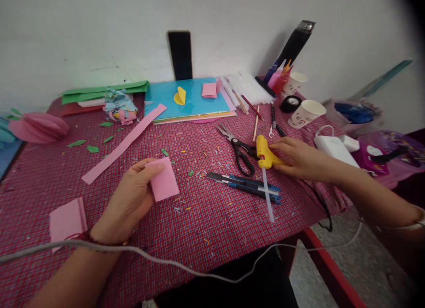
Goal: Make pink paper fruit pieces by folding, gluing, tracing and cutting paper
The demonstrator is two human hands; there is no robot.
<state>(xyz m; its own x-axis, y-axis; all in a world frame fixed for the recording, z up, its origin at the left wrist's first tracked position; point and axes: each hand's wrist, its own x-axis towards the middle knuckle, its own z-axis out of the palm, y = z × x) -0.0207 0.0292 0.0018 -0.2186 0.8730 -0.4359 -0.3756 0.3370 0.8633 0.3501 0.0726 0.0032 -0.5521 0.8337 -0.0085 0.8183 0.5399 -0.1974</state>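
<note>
My left hand [128,199] pinches a small folded pink paper piece [163,180] just above the red checked tablecloth [199,219]. My right hand [299,159] is wrapped round the handle of a yellow glue gun [264,152], which lies on the cloth with a clear glue stick [268,197] sticking out of its back toward me. Black-handled scissors [241,150] lie just left of the glue gun. A blue utility knife [245,184] lies below them.
A long pink paper strip [124,144], another folded pink piece [68,219], green scraps, a pink paper ball [40,127] and stacked coloured sheets [189,99] lie around. Paper cups [307,113], black tape, pencils and a white box [334,146] stand at the right. A white cable [186,267] crosses near me.
</note>
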